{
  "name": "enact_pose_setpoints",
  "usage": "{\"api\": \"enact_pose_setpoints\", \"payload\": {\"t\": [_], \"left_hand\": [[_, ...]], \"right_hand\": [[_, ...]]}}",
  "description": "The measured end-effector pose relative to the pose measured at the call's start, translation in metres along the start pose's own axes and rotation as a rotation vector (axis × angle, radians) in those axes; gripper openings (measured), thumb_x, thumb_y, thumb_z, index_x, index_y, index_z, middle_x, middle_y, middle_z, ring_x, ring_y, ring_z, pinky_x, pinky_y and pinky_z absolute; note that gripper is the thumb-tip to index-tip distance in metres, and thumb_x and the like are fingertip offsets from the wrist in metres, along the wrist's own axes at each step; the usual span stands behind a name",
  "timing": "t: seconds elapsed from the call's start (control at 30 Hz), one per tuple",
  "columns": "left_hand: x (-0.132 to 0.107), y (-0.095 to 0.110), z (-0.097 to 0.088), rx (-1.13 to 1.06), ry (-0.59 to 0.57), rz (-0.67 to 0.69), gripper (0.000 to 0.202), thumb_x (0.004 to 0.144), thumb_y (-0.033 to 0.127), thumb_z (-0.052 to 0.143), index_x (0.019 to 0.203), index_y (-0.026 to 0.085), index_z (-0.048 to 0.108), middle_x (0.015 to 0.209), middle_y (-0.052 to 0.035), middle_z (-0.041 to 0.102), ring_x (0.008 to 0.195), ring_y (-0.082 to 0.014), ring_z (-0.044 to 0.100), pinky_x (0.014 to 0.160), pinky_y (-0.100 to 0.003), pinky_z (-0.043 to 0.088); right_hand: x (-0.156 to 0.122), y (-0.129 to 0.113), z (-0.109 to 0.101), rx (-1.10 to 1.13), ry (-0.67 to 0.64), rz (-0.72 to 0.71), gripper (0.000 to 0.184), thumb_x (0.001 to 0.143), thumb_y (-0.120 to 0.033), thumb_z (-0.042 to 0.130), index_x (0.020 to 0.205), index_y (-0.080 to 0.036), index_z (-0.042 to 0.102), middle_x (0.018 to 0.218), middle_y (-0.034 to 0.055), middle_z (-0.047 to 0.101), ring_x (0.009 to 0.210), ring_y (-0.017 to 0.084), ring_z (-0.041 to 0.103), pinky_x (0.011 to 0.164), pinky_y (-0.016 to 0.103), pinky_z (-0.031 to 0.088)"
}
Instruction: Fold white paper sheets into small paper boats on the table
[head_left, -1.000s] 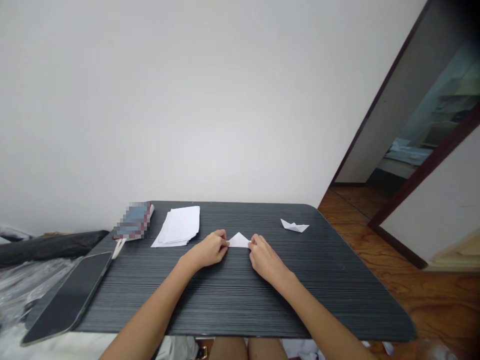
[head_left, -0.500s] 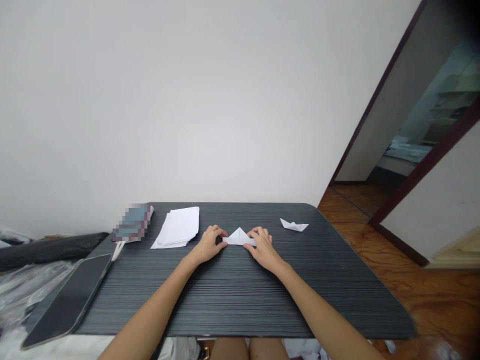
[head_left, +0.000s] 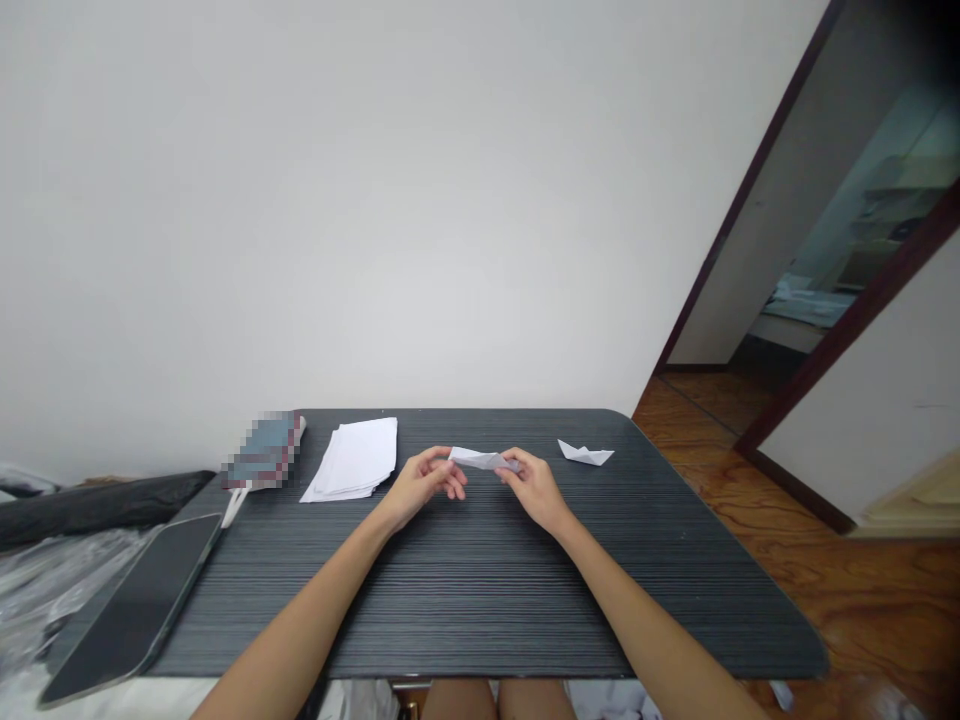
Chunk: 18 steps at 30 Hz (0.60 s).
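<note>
A small folded white paper [head_left: 484, 459] is lifted just above the dark striped table [head_left: 465, 590], near its far middle. My left hand [head_left: 424, 482] pinches the paper's left end with thumb and fingertips. My right hand [head_left: 531, 485] pinches its right end, fingers curled. The paper looks flattened into a narrow strip, tilted slightly down to the right.
A finished white paper boat [head_left: 585, 453] lies to the right of my hands. A stack of white sheets [head_left: 352, 458] lies to the left, with a blurred-out book [head_left: 264, 451] beyond it. A dark phone or tablet [head_left: 131, 605] rests off the table's left edge. An open doorway is at right.
The paper lay on the table as a triangle with both hands pressing its ends. Now both hands have lifted it off the surface and turned it edge-on.
</note>
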<state>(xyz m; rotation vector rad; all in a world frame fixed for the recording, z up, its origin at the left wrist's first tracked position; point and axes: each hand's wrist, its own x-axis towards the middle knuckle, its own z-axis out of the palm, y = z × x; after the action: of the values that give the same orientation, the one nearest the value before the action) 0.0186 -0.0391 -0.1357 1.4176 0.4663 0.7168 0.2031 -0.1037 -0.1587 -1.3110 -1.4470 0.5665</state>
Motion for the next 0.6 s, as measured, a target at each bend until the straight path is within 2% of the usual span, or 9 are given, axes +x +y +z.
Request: {"api": "enact_pose_setpoints", "payload": {"t": [0.2, 0.37, 0.47, 0.53, 0.6], "left_hand": [[-0.001, 0.001, 0.003, -0.106, 0.048, -0.031, 0.030, 0.074, 0.035, 0.054, 0.083, 0.007, 0.052, 0.074, -0.0108, 0.063, 0.061, -0.0158, 0.062, 0.055, -0.024, 0.045], [-0.001, -0.001, 0.001, -0.189, 0.097, -0.125, 0.021, 0.073, 0.024, 0.058, 0.081, 0.005, 0.057, 0.077, -0.0141, 0.065, 0.070, -0.0174, 0.063, 0.064, -0.024, 0.048], [0.000, -0.003, 0.000, -0.213, 0.151, -0.172, 0.016, 0.071, 0.016, 0.059, 0.082, 0.005, 0.059, 0.072, -0.0122, 0.066, 0.066, -0.0146, 0.063, 0.065, -0.024, 0.050], [0.000, -0.005, -0.001, -0.196, 0.195, -0.176, 0.014, 0.068, 0.013, 0.060, 0.080, 0.005, 0.061, 0.070, -0.0097, 0.065, 0.060, -0.0115, 0.061, 0.063, -0.022, 0.050], [0.001, -0.007, -0.003, -0.170, 0.214, -0.168, 0.014, 0.067, 0.012, 0.062, 0.079, 0.005, 0.063, 0.072, -0.0081, 0.065, 0.057, -0.0091, 0.059, 0.062, -0.020, 0.051]], "right_hand": [[-0.001, -0.004, 0.000, -0.052, 0.050, -0.108, 0.007, 0.072, -0.022, 0.051, 0.074, -0.017, 0.055, 0.075, 0.0034, 0.055, 0.068, 0.014, 0.051, 0.062, 0.026, 0.042], [-0.003, -0.016, -0.004, -0.091, 0.041, -0.223, 0.009, 0.073, -0.015, 0.048, 0.073, -0.017, 0.057, 0.079, 0.0049, 0.055, 0.074, 0.015, 0.052, 0.066, 0.027, 0.042], [-0.004, -0.018, -0.004, -0.091, 0.028, -0.249, 0.015, 0.071, -0.010, 0.046, 0.074, -0.018, 0.058, 0.084, 0.0054, 0.055, 0.080, 0.016, 0.052, 0.071, 0.029, 0.042], [-0.003, -0.018, -0.004, -0.050, 0.011, -0.232, 0.022, 0.071, -0.009, 0.044, 0.086, -0.019, 0.058, 0.088, 0.0057, 0.055, 0.084, 0.016, 0.053, 0.074, 0.029, 0.042], [-0.002, -0.017, -0.006, 0.070, -0.007, -0.174, 0.039, 0.071, -0.009, 0.042, 0.108, -0.020, 0.047, 0.091, 0.0059, 0.056, 0.084, 0.015, 0.054, 0.073, 0.028, 0.043]]}}
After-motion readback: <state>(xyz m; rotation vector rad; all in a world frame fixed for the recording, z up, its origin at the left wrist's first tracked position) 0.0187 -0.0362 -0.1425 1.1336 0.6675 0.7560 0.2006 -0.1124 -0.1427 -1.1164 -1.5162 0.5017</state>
